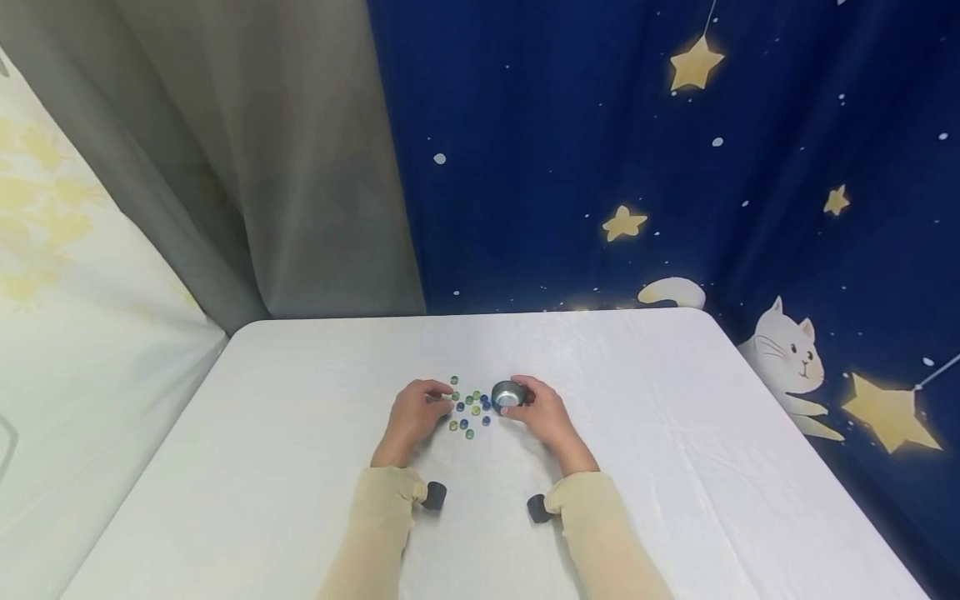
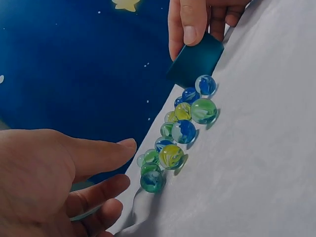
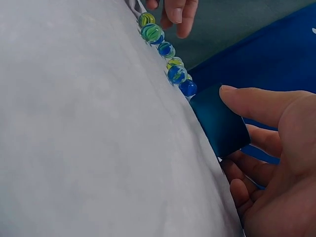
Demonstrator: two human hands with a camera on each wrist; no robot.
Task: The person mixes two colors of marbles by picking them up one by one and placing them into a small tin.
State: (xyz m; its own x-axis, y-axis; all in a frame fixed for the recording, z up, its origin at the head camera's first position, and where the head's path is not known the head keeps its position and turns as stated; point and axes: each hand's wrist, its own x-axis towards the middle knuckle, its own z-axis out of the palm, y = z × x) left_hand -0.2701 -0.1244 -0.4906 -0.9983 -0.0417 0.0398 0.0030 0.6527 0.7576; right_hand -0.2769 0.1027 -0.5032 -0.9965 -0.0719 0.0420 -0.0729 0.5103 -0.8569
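Several glass marbles (image 2: 183,132), blue, green and yellow with swirls, lie in a loose cluster on the white table. My right hand (image 1: 546,415) grips a small round cup (image 1: 508,394) just right of the cluster. Its inside is silvery metal, and its outer wall (image 3: 220,121) looks dark teal in the wrist views. The thumb lies on the near side of the cup, with the fingers round the far side. My left hand (image 1: 417,414) is at the left edge of the marbles, thumb and fingers apart with nothing between them in the left wrist view.
A white cloth covers the table (image 1: 300,450). Behind it hang a grey curtain (image 1: 315,167) and a dark blue curtain (image 1: 540,167) with stars and a white cat. A black wrist device (image 1: 435,496) sits at the left cuff, another (image 1: 538,508) at the right.
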